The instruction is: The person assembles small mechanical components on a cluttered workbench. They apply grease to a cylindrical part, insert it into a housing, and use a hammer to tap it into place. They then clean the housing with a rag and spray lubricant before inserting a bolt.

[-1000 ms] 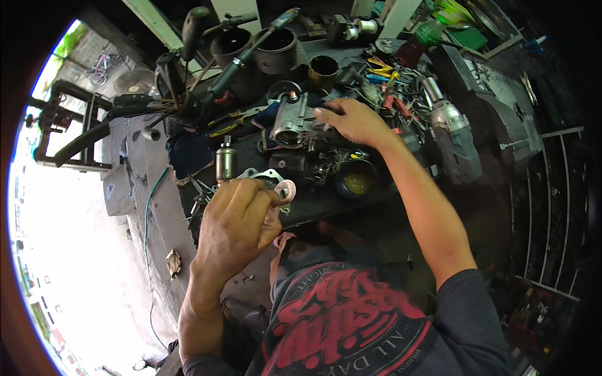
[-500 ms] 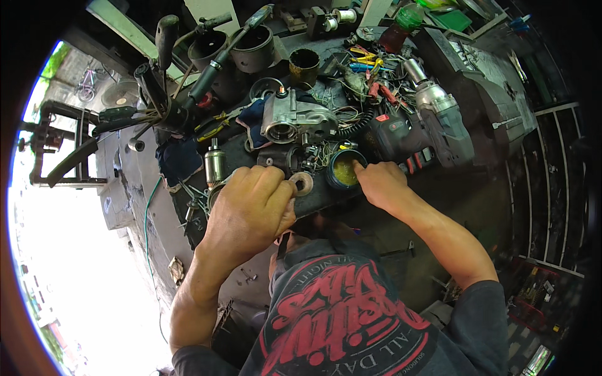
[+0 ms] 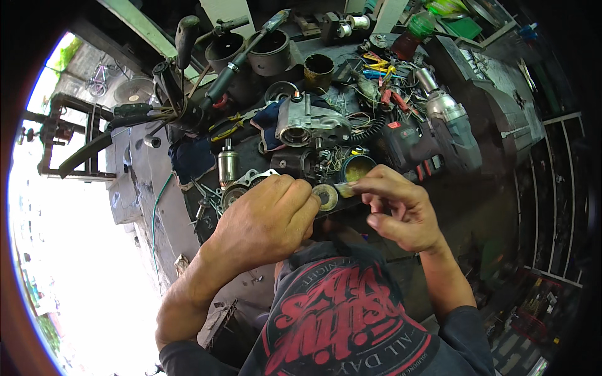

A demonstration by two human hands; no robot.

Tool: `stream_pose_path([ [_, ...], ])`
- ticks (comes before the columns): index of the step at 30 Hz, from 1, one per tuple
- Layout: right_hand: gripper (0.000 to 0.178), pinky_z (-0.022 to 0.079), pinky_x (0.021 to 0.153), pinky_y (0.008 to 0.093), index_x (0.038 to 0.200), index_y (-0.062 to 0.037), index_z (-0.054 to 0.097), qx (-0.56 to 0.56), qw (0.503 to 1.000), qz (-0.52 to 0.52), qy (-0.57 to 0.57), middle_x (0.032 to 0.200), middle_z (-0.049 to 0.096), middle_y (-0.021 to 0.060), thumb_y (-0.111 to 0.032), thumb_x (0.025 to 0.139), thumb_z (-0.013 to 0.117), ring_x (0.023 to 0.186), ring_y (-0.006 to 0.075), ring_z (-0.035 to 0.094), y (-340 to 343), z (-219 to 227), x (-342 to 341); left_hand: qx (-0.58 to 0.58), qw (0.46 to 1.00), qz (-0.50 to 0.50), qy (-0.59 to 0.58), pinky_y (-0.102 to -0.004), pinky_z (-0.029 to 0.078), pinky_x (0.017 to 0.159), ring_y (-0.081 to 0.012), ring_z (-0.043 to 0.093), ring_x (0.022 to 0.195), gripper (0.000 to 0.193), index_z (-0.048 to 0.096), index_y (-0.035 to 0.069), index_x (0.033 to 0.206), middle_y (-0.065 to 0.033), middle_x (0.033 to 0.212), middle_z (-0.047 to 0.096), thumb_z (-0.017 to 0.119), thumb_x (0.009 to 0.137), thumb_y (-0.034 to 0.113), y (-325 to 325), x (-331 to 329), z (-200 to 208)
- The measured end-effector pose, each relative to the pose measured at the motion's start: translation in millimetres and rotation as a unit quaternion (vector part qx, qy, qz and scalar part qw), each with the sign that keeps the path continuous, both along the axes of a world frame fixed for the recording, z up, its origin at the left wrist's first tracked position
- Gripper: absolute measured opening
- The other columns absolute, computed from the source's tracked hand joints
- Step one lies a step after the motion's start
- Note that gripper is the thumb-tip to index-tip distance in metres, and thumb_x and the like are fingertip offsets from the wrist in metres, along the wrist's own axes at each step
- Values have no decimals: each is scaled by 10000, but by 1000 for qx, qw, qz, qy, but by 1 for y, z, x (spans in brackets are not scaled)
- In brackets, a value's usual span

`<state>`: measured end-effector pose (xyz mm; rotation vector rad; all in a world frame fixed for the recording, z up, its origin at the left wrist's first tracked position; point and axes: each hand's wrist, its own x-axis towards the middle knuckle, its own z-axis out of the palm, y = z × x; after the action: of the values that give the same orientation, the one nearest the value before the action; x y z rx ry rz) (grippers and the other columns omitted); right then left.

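Left hand [image 3: 266, 216] curled closed around a small round metal part [image 3: 326, 197], held over the cluttered workbench [image 3: 476, 94]. Right hand [image 3: 398, 210], a second ago reaching across the bench, has returned; its pinched fingertips [image 3: 354, 186] now bring yellowish grease to the part beside the open grease tin [image 3: 356, 168]

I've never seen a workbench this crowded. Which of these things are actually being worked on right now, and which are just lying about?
In hand:
- small round part, held by the left hand
- yellowish dab on the right hand fingertips, touching that part
- small tub of yellow grease, just behind

Lying about:
- grey metal housing
- angle grinder
- dark pots
- yellow-handled pliers
- hammer
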<state>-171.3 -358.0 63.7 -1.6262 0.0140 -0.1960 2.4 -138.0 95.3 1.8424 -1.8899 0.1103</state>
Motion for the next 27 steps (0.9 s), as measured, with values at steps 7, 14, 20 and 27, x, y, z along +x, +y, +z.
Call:
stream_pose_path([
  [7, 637, 453, 652, 271, 1324, -170, 782, -279, 957, -32, -73, 1038, 558, 59, 59, 738, 682, 787, 148, 537, 3, 7, -6, 45, 998, 0, 44, -422, 547, 754, -316, 640, 868, 334, 681, 12, 1044, -115, 979, 600, 809, 739, 52, -4, 1, 9],
  [14, 609, 461, 675, 280, 1301, -91, 773, -227, 968, -84, -60, 1051, 557, 85, 44, 714, 687, 802, 167, 549, 15, 5, -9, 46, 998, -13, 50, -414, 539, 747, -317, 636, 866, 336, 681, 9, 1053, -116, 978, 602, 810, 745, 51, -8, -2, 10],
  [20, 586, 465, 673, 284, 1272, -106, 790, -206, 975, -37, -70, 1033, 552, 76, 37, 717, 670, 809, 150, 563, 24, 2, -18, 50, 997, 0, 57, -414, 542, 746, -315, 639, 868, 331, 683, 9, 1057, -115, 975, 600, 812, 756, 55, -8, 0, 9],
  [27, 705, 464, 638, 297, 1340, -156, 768, -329, 930, -140, -87, 986, 556, 66, 21, 658, 736, 749, 171, 543, 30, -4, -17, 56, 995, -7, 88, -421, 550, 726, -317, 644, 855, 296, 680, 15, 1049, -114, 960, 594, 807, 785, 55, -12, 0, 7],
])
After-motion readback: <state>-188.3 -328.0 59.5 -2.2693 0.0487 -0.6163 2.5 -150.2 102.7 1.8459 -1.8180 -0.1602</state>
